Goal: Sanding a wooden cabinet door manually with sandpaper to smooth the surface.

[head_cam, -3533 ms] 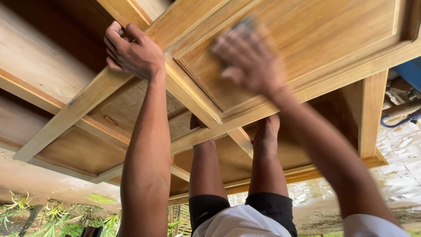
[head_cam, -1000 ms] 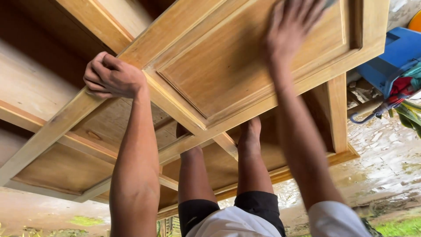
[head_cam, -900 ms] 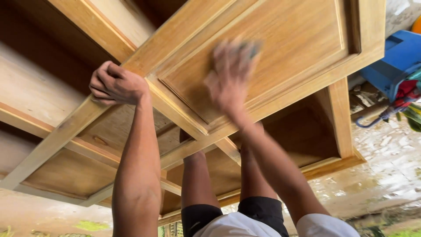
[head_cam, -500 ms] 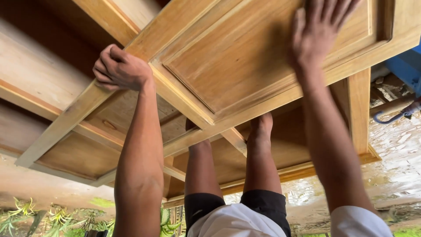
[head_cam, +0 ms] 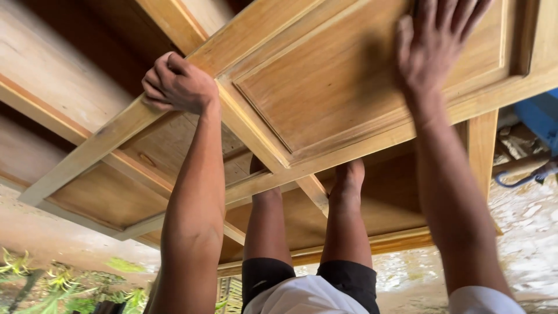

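Bare ground (head_cam: 523, 250), pale and patchy, runs along the right side of my view, with green plants (head_cam: 35, 279) at the bottom left corner and a blue object (head_cam: 543, 119) at the right edge beside a looped cord (head_cam: 523, 177). Filling most of the view is a wooden door (head_cam: 325, 87) with raised panels, lying flat in front of me on top of other wooden panels (head_cam: 93, 197) of the same pale brown. My left hand (head_cam: 177, 84) is closed into a fist around the door's frame rail, fingers curled over its edge and knuckles facing me. My right hand (head_cam: 436, 43) lies open and flat on the upper raised panel, fingers spread and pointing away from me, palm pressed to the wood; whether anything sits under that palm I cannot tell. Both my forearms stretch out from the bottom of the view toward the door. Between them my 2 legs (head_cam: 308, 227) extend forward, in black shorts (head_cam: 308, 279) below a white shirt (head_cam: 302, 296), and my feet (head_cam: 349, 174) reach under the near edge of the door. A wooden post (head_cam: 482, 139) stands just beyond the door's right side.
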